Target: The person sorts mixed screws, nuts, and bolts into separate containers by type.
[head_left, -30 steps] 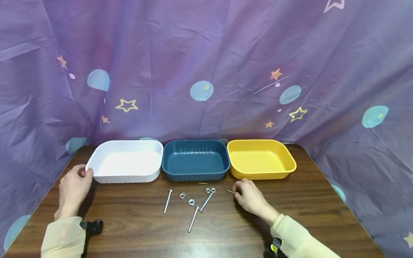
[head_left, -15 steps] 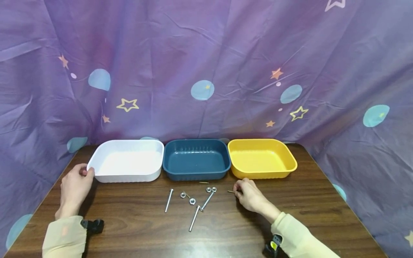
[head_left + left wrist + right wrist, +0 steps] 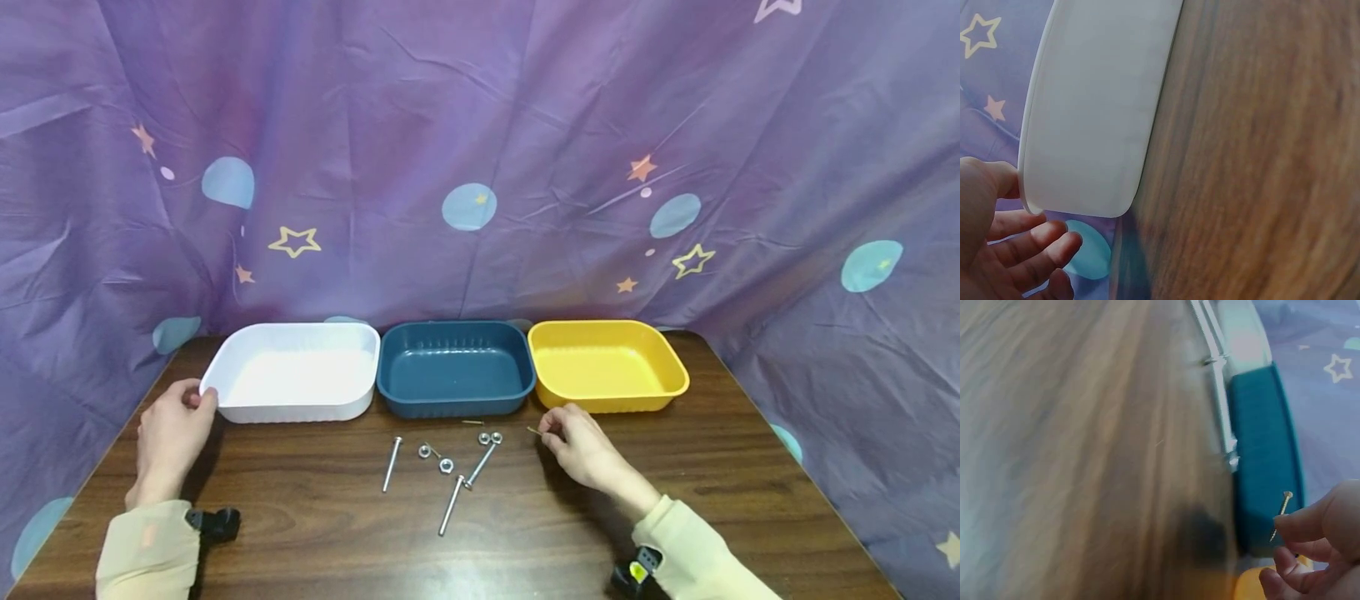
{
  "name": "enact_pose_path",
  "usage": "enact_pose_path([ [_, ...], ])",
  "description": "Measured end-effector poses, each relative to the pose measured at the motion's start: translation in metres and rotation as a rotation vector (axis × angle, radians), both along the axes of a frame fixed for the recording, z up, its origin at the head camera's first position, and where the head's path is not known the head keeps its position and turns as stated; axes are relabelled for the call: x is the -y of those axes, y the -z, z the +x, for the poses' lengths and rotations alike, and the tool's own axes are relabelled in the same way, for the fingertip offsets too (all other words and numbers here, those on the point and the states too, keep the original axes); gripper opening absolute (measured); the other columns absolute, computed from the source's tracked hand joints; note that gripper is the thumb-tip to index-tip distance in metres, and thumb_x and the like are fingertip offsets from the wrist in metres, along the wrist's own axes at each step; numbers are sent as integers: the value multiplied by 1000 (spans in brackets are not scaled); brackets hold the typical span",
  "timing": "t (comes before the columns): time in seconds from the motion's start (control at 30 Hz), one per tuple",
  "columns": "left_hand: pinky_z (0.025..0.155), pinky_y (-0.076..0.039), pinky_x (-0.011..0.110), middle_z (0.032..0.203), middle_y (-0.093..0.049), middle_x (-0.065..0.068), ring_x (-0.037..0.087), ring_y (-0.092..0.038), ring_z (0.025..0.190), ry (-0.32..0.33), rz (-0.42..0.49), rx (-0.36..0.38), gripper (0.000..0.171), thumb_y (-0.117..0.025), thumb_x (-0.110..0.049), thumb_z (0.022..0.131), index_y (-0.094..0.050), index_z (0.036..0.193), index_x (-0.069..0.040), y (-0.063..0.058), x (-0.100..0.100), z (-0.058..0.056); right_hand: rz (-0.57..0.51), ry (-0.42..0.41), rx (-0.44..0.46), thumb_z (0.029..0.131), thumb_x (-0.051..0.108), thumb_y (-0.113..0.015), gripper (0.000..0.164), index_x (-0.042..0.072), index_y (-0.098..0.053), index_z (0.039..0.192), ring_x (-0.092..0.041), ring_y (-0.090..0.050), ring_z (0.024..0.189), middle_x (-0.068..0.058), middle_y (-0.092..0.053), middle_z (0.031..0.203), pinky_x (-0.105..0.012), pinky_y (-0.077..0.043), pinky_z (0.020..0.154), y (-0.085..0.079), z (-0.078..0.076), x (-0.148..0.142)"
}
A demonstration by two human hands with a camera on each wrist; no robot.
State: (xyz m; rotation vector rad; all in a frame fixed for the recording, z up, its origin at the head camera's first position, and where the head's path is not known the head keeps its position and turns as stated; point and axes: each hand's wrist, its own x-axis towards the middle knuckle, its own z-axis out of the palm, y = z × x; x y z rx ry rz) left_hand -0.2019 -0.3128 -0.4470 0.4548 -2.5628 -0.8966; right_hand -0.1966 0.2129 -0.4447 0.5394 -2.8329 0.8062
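A small brass-coloured screw [image 3: 1284, 505] is pinched between the thumb and fingers of my right hand [image 3: 582, 444], in front of the yellow tray [image 3: 609, 406]. The right wrist view shows its head and threaded tip. At the far left, my left hand [image 3: 174, 435] holds the near left corner of the white tray [image 3: 300, 412], thumb and fingers at its rim. Between the hands lie several silver bolts, one bolt [image 3: 392, 464] apart on the left, and several hex nuts, one nut [image 3: 446, 466] nearest the front. Another thin brass screw [image 3: 472, 422] lies before the blue tray.
The blue tray [image 3: 456, 409] stands between the white and yellow ones, all in a row at the back of the wooden table [image 3: 337, 533]. A purple patterned cloth [image 3: 390, 142] hangs behind them. Each wrist carries a small black camera.
My right hand has risen slightly off the table and toward the trays with the screw. The left hand stays at the white tray.
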Motion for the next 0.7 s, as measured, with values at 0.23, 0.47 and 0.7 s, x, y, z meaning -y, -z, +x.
enact_pose_path([
  [0.23, 77, -39, 58, 99, -62, 25, 49, -57, 93, 1, -6, -3, 41, -49, -25, 97, -58, 120, 8, 0, -2, -1, -96, -10, -2, 83, -1, -69, 13, 10, -63, 84, -17, -48, 79, 1, -52, 82, -37, -40, 73, -16, 4, 17],
  [0.47, 75, -39, 58, 97, -62, 25, 48, -57, 90, -18, -20, -3, 40, -49, -23, 96, -58, 118, 8, 2, 3, 1, -158, -46, -24, 83, -1, -70, 15, 12, -63, 84, -16, -50, 81, 1, -54, 85, -36, -43, 75, -25, 6, 48],
  [0.7, 75, -40, 57, 97, -62, 23, 46, -57, 90, -7, -15, -5, 41, -48, -25, 96, -59, 119, 8, 0, 0, 1, -204, -98, -33, 84, 0, -69, 12, 12, -64, 83, -14, -51, 79, 4, -53, 83, -32, -43, 73, -34, 7, 79],
])
